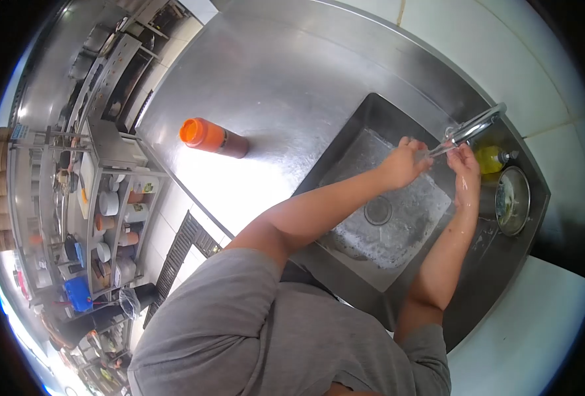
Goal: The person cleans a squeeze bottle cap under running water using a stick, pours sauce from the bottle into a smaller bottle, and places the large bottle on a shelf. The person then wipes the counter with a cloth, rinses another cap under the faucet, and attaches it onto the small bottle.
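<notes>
Both of my hands are over the metal sink, close to the tap. My left hand has its fingers curled in by the spout. A clear streak, water or something see-through, runs from the spout to those fingers; whether they hold anything is hard to make out. Just below the spout is my right hand, fingers bent up toward it, with white suds on the hand and wrist. Suds also cover part of the sink floor around the drain.
An orange-topped bottle is on the steel counter. Right of the sink are a bottle of yellow-green liquid and a round metal bowl with something inside. Shelves of containers stand far left, past a floor grate.
</notes>
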